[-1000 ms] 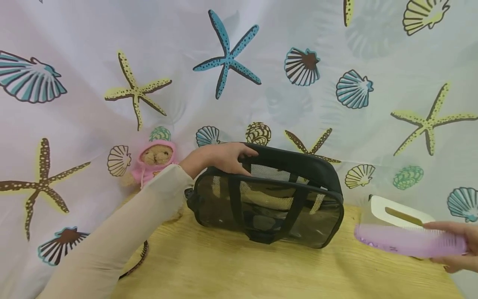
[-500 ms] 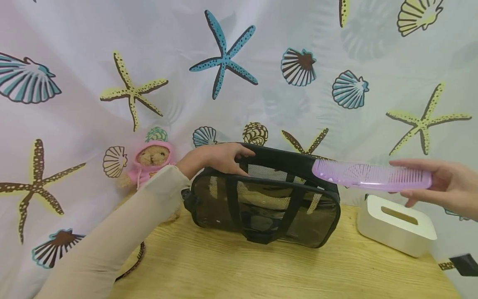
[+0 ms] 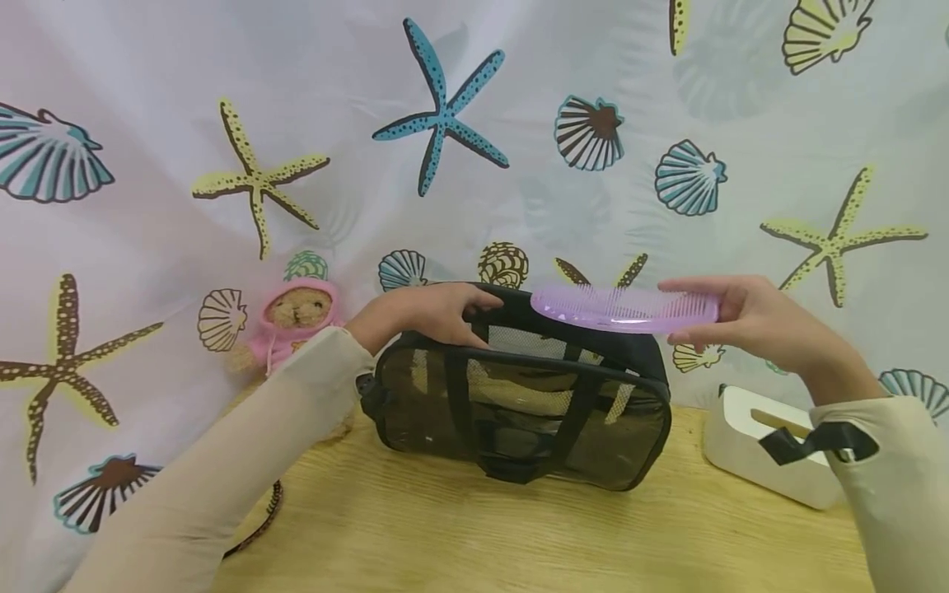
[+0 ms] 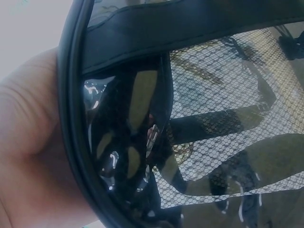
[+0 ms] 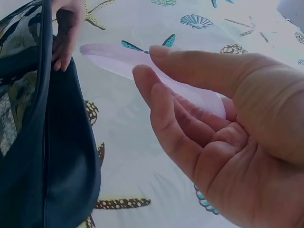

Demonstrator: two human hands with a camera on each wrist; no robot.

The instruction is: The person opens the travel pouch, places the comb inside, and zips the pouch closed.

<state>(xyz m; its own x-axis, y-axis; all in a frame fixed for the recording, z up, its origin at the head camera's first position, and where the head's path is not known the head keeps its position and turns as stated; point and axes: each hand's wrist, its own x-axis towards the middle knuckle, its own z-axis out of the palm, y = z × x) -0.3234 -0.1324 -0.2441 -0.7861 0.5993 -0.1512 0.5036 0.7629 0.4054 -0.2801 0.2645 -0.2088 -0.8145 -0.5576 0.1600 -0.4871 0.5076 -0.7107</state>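
A black bag with see-through sides and mesh stands unzipped on the wooden table. My left hand holds the left end of its top, thumb and fingers spread at the opening. In the left wrist view, part of that hand shows behind the bag's black-piped edge. My right hand pinches one end of a translucent purple comb, teeth up, in the air over the right part of the bag's opening. From the right wrist view, the comb runs partly behind the fingers.
A white tissue box stands right of the bag. On the left sits a teddy bear in a pink hoodie, partly behind my left sleeve, with a thin dark curved band nearby. A shell-and-starfish cloth hangs behind.
My right hand has lifted the comb from near the tissue box and brought it left over the bag's opening. My left hand has stayed on the bag.
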